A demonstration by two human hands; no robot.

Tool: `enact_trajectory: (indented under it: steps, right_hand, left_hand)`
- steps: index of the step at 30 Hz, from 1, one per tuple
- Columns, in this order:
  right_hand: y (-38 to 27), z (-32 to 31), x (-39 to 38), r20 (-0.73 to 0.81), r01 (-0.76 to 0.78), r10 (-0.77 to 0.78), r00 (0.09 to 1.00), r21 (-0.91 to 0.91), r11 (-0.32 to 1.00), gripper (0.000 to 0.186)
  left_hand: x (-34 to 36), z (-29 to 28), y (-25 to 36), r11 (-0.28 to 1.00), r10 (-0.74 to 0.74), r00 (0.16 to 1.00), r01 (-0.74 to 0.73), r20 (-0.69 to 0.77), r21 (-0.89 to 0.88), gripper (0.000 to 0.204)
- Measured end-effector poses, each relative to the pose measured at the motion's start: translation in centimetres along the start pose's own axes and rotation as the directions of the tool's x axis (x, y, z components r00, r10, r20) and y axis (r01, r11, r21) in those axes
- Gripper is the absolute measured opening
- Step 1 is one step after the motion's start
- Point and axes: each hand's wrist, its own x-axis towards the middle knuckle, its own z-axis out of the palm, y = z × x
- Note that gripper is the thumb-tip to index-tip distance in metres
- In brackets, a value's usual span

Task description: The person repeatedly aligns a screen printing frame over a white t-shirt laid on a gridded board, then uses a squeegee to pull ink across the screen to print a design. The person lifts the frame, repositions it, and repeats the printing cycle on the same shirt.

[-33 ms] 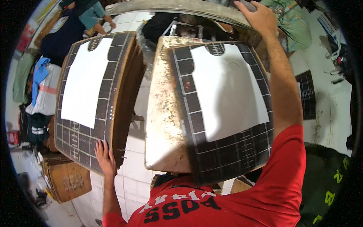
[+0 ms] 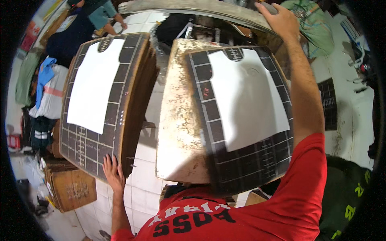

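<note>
White and flat on both sides

At about ten o'clock, a left shirt shape [image 2: 94,86] lies smooth on the left board [image 2: 98,146], which is dark with white lines. That board tops a thick brown pile [image 2: 138,94]. Near two to three o'clock, a right shirt shape [image 2: 252,100] lies on the right board [image 2: 247,166], dark and lined too. This one sits turned a bit, over part of a pale board [image 2: 175,136] with worn, spotty paint.

The left hand [image 2: 115,173] is at eight o'clock. Its fingers lie loosely spread on the left board's near right corner. I can't tell what its thumb does. The right hand [image 2: 284,23] is up near one to two o'clock. It is curled around a grey lump [image 2: 269,8] by the end of a long bar [image 2: 191,10] that runs across twelve o'clock. Neither hand is on the white shapes.

Both white shapes look thin, light and soft, so they would likely bend or crease easily. Best to lift one by two corners, at the shoulders or the bottom edge. The boards look hard and stiff, and the pile looks heavy. Hold a board by two opposite edges, away from the white part.
</note>
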Motion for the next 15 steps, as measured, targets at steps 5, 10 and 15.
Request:
enact_trajectory:
  steps: [5,10,15]
  right_hand:
    - [1.1,0.6,2.4,0.111,-0.048,0.056,0.992,-0.081,0.996,0.088]
    - [0.9,0.0,3.1,0.256,-0.122,0.143,0.956,-0.096,0.988,0.093]
    - [1.9,0.4,3.1,0.176,-0.106,0.12,0.977,-0.09,0.99,0.092]
  left_hand:
    - [-7.7,-0.8,-5.4,0.998,0.058,0.997,-0.058,0.04,-0.004,0.053]
    - [-4.2,-4.3,-4.7,0.962,0.259,0.966,-0.259,-0.015,-0.087,0.056]
    - [-3.8,-4.6,-5.3,0.958,0.15,0.96,-0.082,0.235,-0.276,0.076]
